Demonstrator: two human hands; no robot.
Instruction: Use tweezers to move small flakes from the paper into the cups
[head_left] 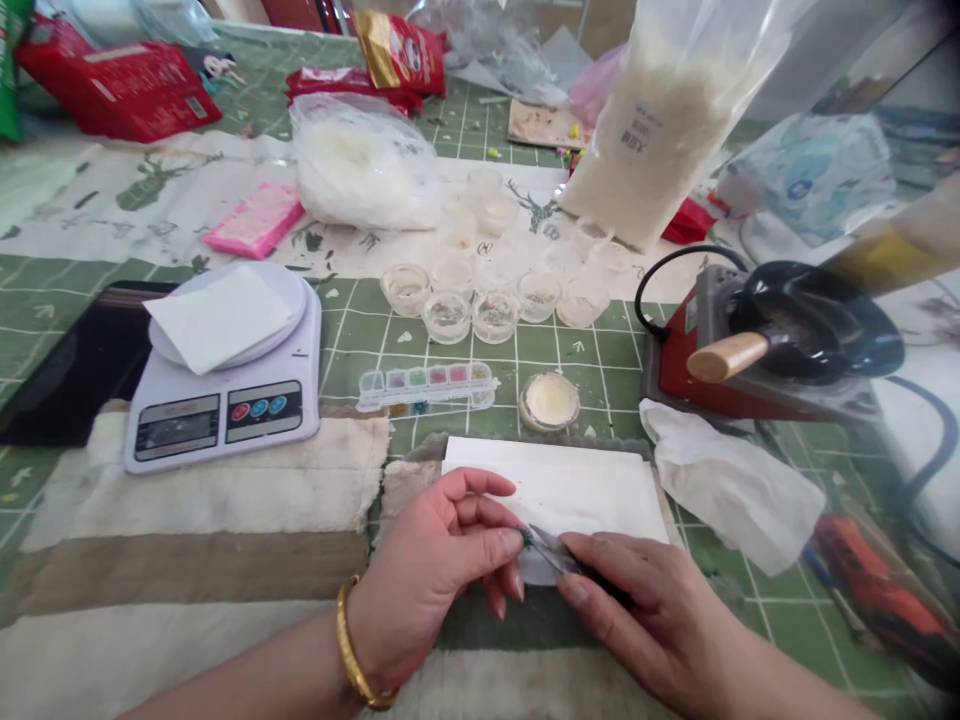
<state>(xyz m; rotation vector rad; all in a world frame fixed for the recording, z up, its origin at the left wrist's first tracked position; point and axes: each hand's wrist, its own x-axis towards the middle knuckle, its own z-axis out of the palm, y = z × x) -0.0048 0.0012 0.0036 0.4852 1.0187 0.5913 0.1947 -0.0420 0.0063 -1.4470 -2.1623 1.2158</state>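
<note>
My left hand, with a gold bangle at its wrist, pinches a tiny dark green piece between thumb and fingertips. Its exact kind is too small to make out. My right hand grips metal tweezers with a dark handle, their tips touching or very near the green piece. Both hands are over folded white paper that lies on a cloth. Just beyond the paper stands a small round cup of cream-coloured material. Left of that cup lies a clear compartment case with coloured bits.
A white kitchen scale bearing a paper sheet stands left, beside a black tablet-like slab. Several clear cups sit mid-table. At right are a red heating device with a wooden-handled pot, and crumpled tissue.
</note>
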